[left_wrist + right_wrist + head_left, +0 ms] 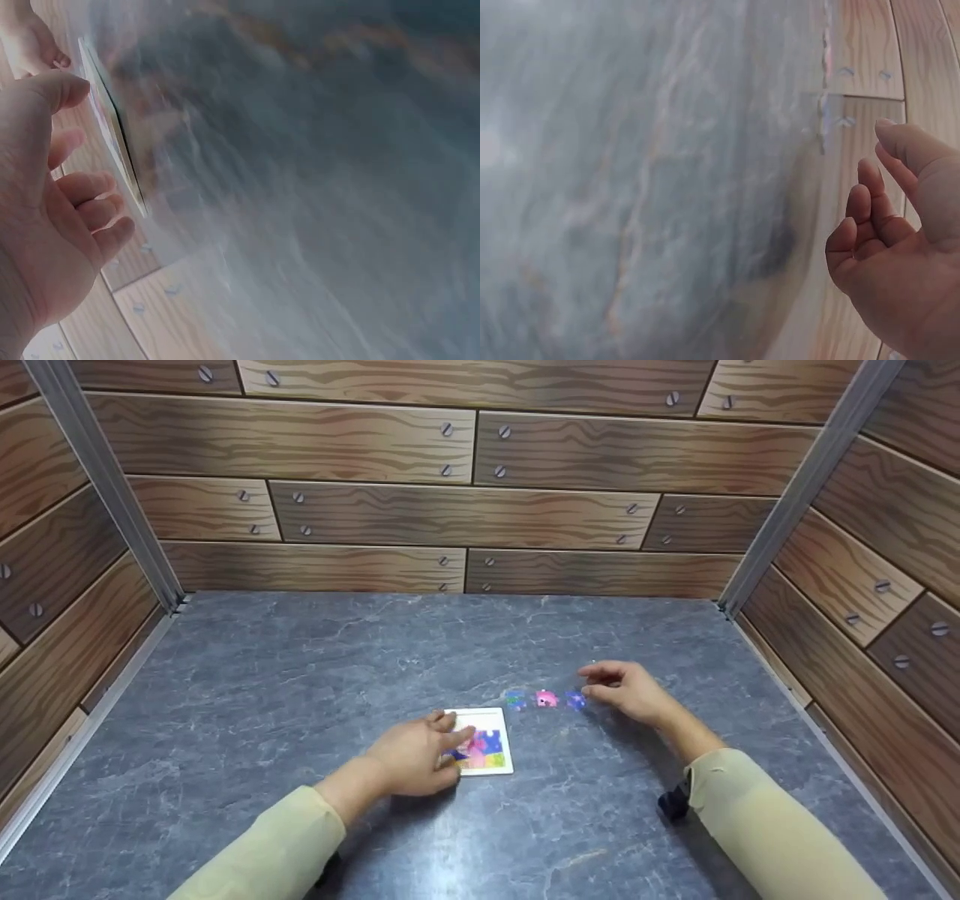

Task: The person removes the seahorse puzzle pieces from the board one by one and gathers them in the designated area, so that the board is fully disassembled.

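Three puzzle pieces (pixel 546 699) lie on the table (pixel 360 660) beside a part-filled board (pixel 484 721), the left hand (pixel 415 754) loosely over it. Piece-picking seems underway: the relaxed, empty right hand (pixel 632 694) likely must pinch one.

Part-filled puzzle board (pixel 480 718), 3 loose pieces (pixel 546 699)

Pale yellow-green sleeves (pixel 772 825) leave both hands (pixel 412 755) bare
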Demonstrator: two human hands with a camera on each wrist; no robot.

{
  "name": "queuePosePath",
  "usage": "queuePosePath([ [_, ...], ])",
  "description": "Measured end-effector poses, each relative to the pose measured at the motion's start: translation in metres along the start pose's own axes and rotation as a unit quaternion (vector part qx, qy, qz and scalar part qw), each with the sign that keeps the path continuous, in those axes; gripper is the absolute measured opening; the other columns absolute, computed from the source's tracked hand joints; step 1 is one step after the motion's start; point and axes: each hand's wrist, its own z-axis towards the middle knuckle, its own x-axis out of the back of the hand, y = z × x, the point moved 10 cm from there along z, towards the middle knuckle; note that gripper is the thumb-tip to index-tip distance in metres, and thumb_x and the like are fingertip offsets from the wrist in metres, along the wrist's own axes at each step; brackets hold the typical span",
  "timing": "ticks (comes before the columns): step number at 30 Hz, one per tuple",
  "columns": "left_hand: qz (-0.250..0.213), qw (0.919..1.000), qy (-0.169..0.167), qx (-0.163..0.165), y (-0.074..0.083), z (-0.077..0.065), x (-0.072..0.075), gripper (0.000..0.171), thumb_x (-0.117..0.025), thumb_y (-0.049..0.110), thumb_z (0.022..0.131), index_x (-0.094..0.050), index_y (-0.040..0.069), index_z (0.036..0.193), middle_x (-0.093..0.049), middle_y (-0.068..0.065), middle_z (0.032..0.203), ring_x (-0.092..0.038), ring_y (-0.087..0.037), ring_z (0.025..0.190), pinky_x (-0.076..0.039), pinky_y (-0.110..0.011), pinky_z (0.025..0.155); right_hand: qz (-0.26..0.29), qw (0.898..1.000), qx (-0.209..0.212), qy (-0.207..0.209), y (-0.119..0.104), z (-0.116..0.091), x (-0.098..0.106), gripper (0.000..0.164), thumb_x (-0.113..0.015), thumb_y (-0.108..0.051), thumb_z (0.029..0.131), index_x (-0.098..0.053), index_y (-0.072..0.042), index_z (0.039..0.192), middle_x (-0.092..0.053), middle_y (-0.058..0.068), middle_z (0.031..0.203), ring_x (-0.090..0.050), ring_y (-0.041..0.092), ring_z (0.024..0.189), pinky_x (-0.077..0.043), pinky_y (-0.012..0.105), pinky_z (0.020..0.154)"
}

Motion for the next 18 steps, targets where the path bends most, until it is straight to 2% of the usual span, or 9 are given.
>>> queuePosePath([
  [2,-0.002,0.9999,0.013,0.005,-0.006,-0.004,0.004,0.059,-0.060,0.033,0.099,-0.057,0.012,0.155,-0.053,-0.028,0.154,-0.051,-0.048,0.141,-0.047,-0.058,0.111,-0.016,1.000,0.007,-0.003,-0.008,0.002,-0.003,0.034,-0.076,-0.010,0.098,-0.072,0.005,0.128,-0.075,0.014,0.111,-0.066,0.021,0.101,-0.053,0.027,0.086],
  [6,-0.001,0.9997,0.009,0.024,-0.020,-0.008,0.005,0.060,-0.061,0.039,0.102,-0.056,0.011,0.155,-0.053,-0.028,0.153,-0.051,-0.047,0.142,-0.049,-0.059,0.109,-0.035,0.999,0.019,-0.014,-0.024,0.004,-0.011,0.033,-0.077,-0.012,0.098,-0.073,0.003,0.128,-0.074,0.009,0.108,-0.066,0.023,0.101,-0.054,0.037,0.089],
  [11,0.000,0.9985,-0.001,0.054,-0.033,-0.009,0.002,0.066,-0.062,0.046,0.103,-0.053,0.010,0.158,-0.053,-0.026,0.154,-0.050,-0.045,0.143,-0.049,-0.058,0.108,-0.038,0.998,0.034,-0.028,-0.046,0.006,-0.029,0.034,-0.078,-0.011,0.097,-0.074,0.003,0.127,-0.075,0.015,0.110,-0.067,0.023,0.100,-0.055,0.044,0.090],
  [15,-0.022,0.9964,0.007,0.082,-0.040,-0.009,0.003,0.071,-0.064,0.050,0.102,-0.053,0.006,0.157,-0.054,-0.026,0.154,-0.049,-0.045,0.144,-0.047,-0.057,0.111,-0.038,0.997,0.053,-0.043,-0.067,0.009,-0.048,0.034,-0.079,-0.012,0.096,-0.074,0.002,0.126,-0.074,0.021,0.116,-0.067,0.021,0.101,-0.055,0.041,0.089],
  [18,-0.036,0.9944,0.009,0.099,-0.046,-0.007,0.002,0.077,-0.067,0.053,0.100,-0.052,0.003,0.156,-0.052,-0.025,0.156,-0.046,-0.044,0.146,-0.044,-0.057,0.115,-0.028,0.995,0.076,-0.058,-0.085,0.010,-0.066,0.034,-0.082,-0.013,0.094,-0.076,0.001,0.124,-0.075,0.021,0.114,-0.067,0.019,0.099,-0.054,0.035,0.086],
])
